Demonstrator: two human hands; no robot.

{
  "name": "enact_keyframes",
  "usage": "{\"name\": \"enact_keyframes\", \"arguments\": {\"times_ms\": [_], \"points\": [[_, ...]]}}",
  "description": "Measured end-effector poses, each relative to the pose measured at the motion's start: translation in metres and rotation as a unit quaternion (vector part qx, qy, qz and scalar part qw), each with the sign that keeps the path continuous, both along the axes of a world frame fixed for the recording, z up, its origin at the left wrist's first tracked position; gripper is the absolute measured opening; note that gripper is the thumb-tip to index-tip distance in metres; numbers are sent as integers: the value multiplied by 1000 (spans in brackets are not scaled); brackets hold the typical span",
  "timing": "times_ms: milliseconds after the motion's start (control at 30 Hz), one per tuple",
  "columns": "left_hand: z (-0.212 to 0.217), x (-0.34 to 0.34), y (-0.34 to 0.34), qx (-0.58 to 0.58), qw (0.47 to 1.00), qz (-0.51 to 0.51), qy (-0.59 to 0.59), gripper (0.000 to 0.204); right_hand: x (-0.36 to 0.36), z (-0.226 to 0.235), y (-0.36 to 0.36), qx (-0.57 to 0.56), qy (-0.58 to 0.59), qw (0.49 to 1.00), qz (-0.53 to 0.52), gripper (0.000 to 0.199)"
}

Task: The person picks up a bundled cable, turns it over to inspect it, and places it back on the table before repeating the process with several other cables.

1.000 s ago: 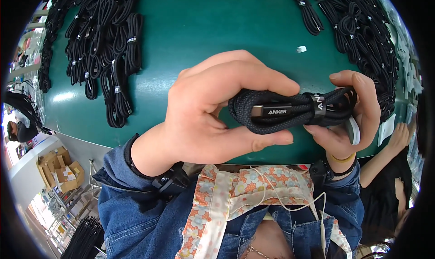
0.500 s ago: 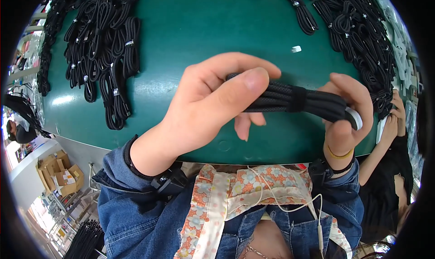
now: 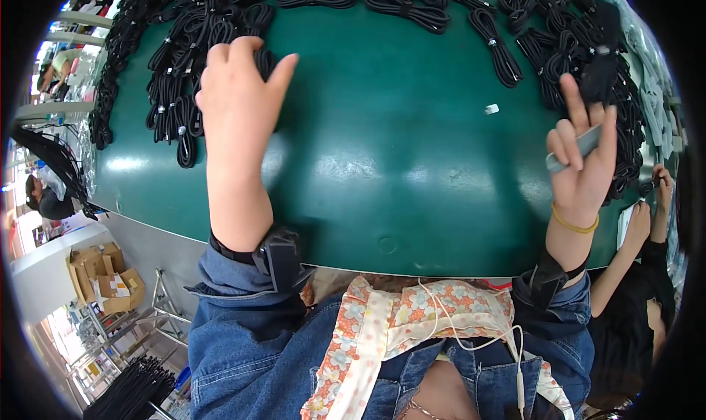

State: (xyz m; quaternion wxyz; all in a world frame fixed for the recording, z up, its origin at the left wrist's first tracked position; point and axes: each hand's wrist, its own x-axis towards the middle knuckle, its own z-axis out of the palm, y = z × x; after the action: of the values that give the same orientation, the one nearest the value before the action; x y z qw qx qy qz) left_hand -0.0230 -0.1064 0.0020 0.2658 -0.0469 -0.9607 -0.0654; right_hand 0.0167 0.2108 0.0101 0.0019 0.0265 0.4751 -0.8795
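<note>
My left hand [image 3: 239, 100] is over the left heap, thumb and fingers spread, beside a coiled black cable [image 3: 266, 66] partly hidden behind it. I cannot tell whether it touches the cable. On the right, my right hand [image 3: 585, 152] has a flat grey strip-like piece [image 3: 573, 149] tucked in its curled fingers, with the index finger extended. Just beyond its fingertips is a blurred black cable bundle [image 3: 603, 52] over the right heap. Contact between the fingertips and that bundle is unclear.
Coiled black cables [image 3: 401, 7] line the far side of the green table [image 3: 382, 177]. A small white piece [image 3: 491, 109] lies right of centre. Another person's hands [image 3: 638, 218] work at the right edge. Cardboard boxes [image 3: 110, 277] stand at lower left.
The bundle held between both hands has left the middle. My left hand has moved to the left heap; my right hand has moved toward the right heap, still with the grey piece.
</note>
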Motion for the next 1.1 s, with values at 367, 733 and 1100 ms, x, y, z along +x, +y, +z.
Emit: {"name": "enact_keyframes", "arguments": {"times_ms": [367,733,1100], "points": [[5,5,28,228,921,-177,-263,51,4,-5,-9,-3,27,999,21,31],[4,29,62,644,630,-279,-332,44,15,-4,-22,183,32,976,114,32],[-2,38,88,715,544,-301,-320,40,9,-13,-14,242,71,943,217,49]]}}
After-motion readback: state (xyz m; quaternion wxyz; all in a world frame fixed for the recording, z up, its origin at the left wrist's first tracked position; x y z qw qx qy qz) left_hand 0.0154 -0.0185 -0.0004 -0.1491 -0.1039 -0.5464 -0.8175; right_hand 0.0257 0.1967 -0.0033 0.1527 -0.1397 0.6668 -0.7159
